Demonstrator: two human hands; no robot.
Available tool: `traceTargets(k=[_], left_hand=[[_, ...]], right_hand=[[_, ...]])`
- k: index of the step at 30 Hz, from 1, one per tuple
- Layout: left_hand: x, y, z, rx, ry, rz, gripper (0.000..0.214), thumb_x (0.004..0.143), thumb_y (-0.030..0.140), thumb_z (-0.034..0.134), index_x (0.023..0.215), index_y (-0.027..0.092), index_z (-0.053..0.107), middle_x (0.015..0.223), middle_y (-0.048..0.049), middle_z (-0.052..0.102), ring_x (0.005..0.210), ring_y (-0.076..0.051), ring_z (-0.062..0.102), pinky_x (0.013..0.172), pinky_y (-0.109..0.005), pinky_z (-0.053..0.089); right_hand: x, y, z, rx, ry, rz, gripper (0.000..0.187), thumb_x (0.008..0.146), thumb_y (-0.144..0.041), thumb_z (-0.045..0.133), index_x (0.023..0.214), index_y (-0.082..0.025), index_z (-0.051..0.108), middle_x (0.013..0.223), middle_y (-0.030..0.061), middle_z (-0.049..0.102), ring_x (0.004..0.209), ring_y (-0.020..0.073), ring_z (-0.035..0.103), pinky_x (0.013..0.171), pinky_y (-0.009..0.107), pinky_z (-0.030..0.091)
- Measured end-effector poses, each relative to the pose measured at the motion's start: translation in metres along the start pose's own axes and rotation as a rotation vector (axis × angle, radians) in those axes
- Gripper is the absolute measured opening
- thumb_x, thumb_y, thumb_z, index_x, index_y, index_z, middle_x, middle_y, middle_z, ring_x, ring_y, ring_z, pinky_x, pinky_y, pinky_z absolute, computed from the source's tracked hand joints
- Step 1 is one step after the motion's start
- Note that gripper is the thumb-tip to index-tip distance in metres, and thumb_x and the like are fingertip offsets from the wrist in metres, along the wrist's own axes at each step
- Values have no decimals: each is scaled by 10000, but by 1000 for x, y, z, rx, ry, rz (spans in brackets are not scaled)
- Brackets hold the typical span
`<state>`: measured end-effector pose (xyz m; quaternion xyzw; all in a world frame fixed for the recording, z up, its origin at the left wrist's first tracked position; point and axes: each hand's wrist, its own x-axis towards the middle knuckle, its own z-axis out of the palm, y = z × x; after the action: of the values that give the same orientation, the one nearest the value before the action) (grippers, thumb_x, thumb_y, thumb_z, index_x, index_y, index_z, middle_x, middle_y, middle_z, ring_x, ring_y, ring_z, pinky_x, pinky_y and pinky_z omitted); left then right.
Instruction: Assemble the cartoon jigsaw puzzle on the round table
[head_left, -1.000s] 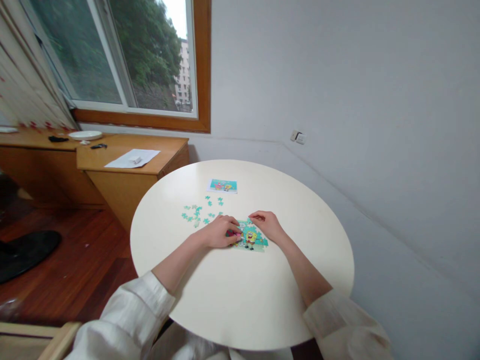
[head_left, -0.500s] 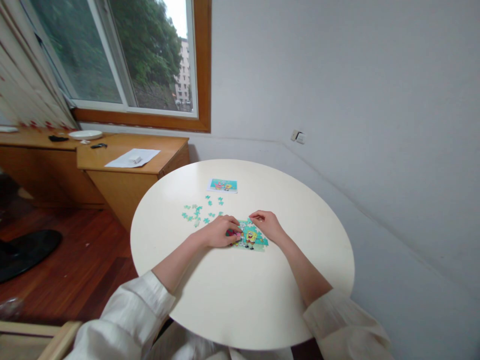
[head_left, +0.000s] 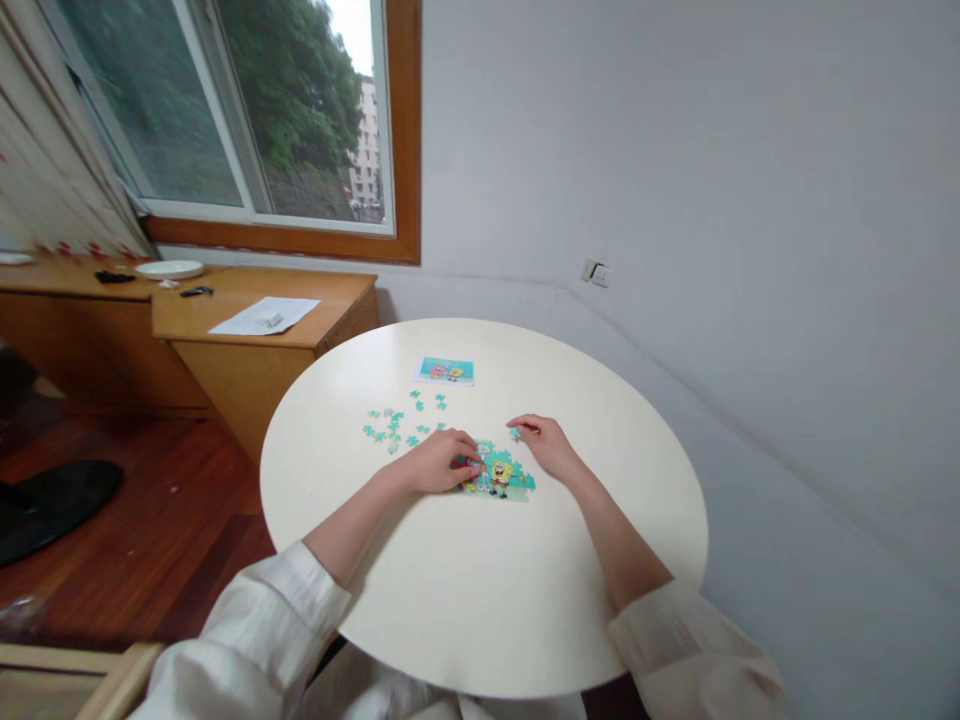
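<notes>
A partly joined cartoon jigsaw (head_left: pixel 501 478) lies on the round cream table (head_left: pixel 480 590). My left hand (head_left: pixel 439 462) rests on the jigsaw's left edge, fingers curled down onto it. My right hand (head_left: pixel 551 445) hovers at the jigsaw's upper right corner and pinches a small teal puzzle piece (head_left: pixel 514 433) between thumb and forefinger. Several loose teal pieces (head_left: pixel 397 425) are scattered to the left of my left hand. A small reference picture card (head_left: pixel 447 370) lies farther back on the table.
A wooden cabinet (head_left: pixel 255 350) stands left of the table with a sheet of paper (head_left: pixel 264 314) and a white plate (head_left: pixel 169 269) on it. A window is behind it. The grey wall with a socket (head_left: pixel 598 272) runs along the right. A chair arm (head_left: pixel 112 680) shows at bottom left.
My right hand has lifted off the jigsaw and shifted slightly right and back, now pinching a teal piece. My left hand has stayed in place.
</notes>
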<state>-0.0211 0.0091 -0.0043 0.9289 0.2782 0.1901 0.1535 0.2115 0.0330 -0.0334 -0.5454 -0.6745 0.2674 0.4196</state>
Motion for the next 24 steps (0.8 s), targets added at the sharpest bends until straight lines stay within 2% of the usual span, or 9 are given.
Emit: traceTargets(k=[8, 11, 16, 20, 24], left_hand=[[0, -3, 1, -22, 24, -12, 201, 832, 288, 528, 897, 191, 691, 956, -81, 661, 891, -176, 600, 837, -276, 437], [1, -5, 4, -68, 68, -39, 167, 818, 244, 532, 853, 188, 686, 916, -69, 658, 867, -169, 598, 829, -275, 443], [2, -13, 7, -166, 233, -156, 160, 780, 143, 506, 801, 163, 664, 885, -61, 626, 843, -159, 581, 804, -284, 453], [3, -21, 7, -154, 421, -274, 90, 757, 139, 520, 764, 162, 607, 785, -34, 590, 736, -147, 541, 699, -282, 441], [4, -23, 2, -176, 551, -376, 79, 730, 108, 487, 695, 166, 527, 664, 9, 529, 621, -117, 474, 608, -250, 394]], right_hand=[[-2, -3, -2, 90, -50, 88, 199, 700, -260, 525, 786, -159, 673, 708, 43, 679, 640, 149, 606, 620, 271, 466], [-3, -4, -2, 129, -56, 128, 214, 675, -282, 552, 792, -147, 669, 683, 44, 669, 616, 148, 592, 563, 261, 446], [-4, -3, -2, 175, -65, 109, 251, 649, -252, 570, 849, -141, 672, 692, 42, 659, 624, 145, 582, 542, 251, 429], [-4, -4, -2, 102, -34, 41, 281, 702, -232, 510, 911, -162, 686, 780, 51, 664, 665, 139, 580, 613, 268, 455], [-4, -7, -2, 0, -5, -36, 276, 730, -198, 461, 857, -183, 705, 857, 55, 658, 702, 134, 579, 699, 284, 463]])
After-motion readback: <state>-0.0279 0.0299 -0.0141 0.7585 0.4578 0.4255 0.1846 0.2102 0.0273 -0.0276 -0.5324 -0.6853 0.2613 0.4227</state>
